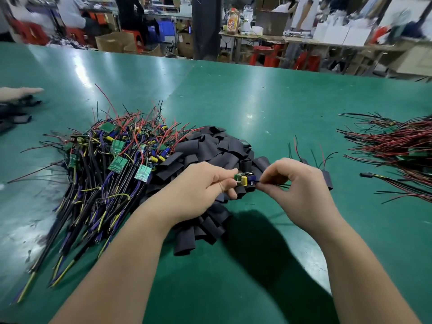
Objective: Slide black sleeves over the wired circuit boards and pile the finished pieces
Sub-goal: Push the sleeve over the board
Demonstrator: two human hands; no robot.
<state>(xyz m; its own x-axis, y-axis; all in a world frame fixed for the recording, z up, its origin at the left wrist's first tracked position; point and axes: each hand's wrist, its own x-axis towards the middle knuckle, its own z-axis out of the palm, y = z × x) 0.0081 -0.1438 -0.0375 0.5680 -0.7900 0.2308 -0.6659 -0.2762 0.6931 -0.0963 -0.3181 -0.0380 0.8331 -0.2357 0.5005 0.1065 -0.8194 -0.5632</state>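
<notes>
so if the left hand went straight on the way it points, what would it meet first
Most likely the right hand: the left hand points rightward, pinching a small circuit board, and the right hand's fingertips pinch its wires just beyond. Both hold one piece, so depth seems matched.

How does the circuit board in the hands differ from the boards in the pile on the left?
The held board is lifted above the black sleeves, pinched by the left hand while the right hand holds its wires; the piled boards lie loose on the green table. The held board shows its yellow capacitor side; several piled boards show a flat green face. Both are green, wired and unsleeved.
</notes>
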